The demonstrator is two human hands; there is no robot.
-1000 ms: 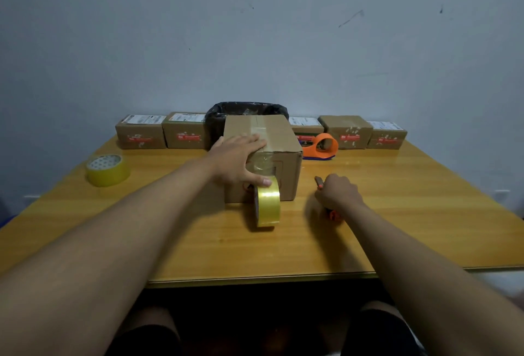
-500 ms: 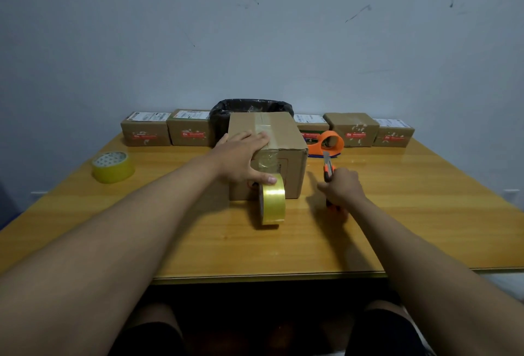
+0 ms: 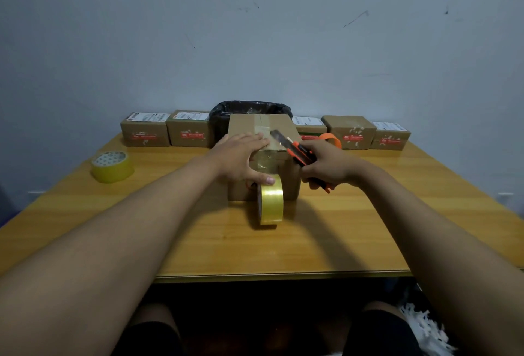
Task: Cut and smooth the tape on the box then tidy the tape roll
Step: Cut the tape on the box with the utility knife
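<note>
The right hand [image 3: 326, 164] is closed around a cutter [image 3: 295, 148], its tip raised over the box [image 3: 286, 131] top, likely to slice the tape. The left hand [image 3: 241, 157] lies flat and open on the box, steadying it, thumb touching the roll [image 3: 270, 199] standing against the front. A spare roll [image 3: 112, 167] lies well left; small boxes [image 3: 144, 133] and a bin [image 3: 249, 109] stand beyond, nothing blocking the cut.

Left hand [image 3: 241, 157] lies flat, right hand [image 3: 326, 164] fisted.
</note>
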